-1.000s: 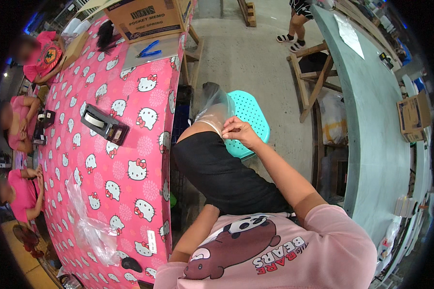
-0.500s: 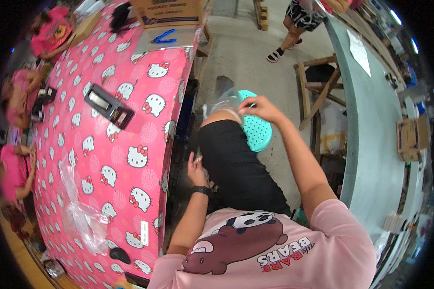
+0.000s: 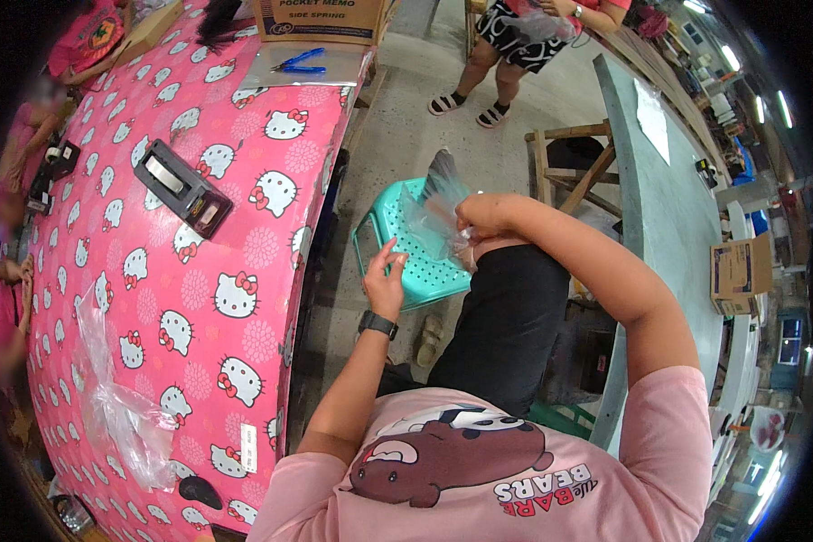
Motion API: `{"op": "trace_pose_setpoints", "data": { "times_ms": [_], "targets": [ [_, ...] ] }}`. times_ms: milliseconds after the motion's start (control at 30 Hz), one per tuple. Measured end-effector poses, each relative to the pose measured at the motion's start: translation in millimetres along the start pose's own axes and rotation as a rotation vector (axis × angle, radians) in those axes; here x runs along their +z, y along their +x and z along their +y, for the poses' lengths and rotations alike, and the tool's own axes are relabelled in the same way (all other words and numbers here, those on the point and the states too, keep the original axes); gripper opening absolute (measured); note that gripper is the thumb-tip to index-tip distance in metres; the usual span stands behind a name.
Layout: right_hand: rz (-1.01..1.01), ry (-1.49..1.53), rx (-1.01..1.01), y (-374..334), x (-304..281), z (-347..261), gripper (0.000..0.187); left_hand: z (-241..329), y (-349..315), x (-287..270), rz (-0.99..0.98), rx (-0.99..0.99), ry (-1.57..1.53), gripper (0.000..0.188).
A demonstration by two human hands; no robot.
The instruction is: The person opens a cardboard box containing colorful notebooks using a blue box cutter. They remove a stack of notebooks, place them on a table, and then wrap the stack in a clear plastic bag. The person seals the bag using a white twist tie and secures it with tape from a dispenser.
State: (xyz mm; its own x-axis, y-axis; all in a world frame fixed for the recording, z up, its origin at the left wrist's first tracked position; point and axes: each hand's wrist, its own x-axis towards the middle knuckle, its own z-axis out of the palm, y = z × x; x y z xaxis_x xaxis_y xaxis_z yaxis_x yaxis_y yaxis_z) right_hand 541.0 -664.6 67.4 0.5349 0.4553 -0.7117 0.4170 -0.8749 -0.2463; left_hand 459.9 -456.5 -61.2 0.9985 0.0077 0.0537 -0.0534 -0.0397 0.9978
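Note:
My right hand is closed on a clear plastic bag, close to my knee. The bag hangs crumpled over the far part of a teal plastic stool with a perforated seat. Over the stool's near left side is my left hand, its fingers loosely bent and apart, with nothing visible in them. A dark wristband is on that wrist. My black-clad leg stands just right of the stool and covers part of it.
On the pink patterned table lie a tape dispenser, blue nippers, clear plastic and a cardboard box. A grey-green table runs along the right. Another person stands ahead; others sit at the far left.
My leg has swung right, uncovering more of the stool. My left hand has risen over the stool; my right hand still grips the bag. The person ahead has come further into view.

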Motion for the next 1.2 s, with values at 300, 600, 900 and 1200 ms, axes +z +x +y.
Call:
{"op": "trace_pose_setpoints", "data": {
  "times_ms": [300,600,900,1200],
  "targets": [
    [0.226,-0.343,0.036,-38,1,-51,0.013,77,71,39,-0.226,0.444,0.047,0.033],
    [0.239,-0.442,0.263,-62,29,-104,0.02,90,103,91,-0.562,0.601,0.114,0.034],
    [0.221,-0.405,0.289,-57,30,-110,0.025,67,111,91,-0.618,0.203,-0.025,0.04],
    [0.069,-0.092,0.113,-51,32,-115,0.018,71,135,128,-1.163,0.09,0.003,0.042]
  ]
}}
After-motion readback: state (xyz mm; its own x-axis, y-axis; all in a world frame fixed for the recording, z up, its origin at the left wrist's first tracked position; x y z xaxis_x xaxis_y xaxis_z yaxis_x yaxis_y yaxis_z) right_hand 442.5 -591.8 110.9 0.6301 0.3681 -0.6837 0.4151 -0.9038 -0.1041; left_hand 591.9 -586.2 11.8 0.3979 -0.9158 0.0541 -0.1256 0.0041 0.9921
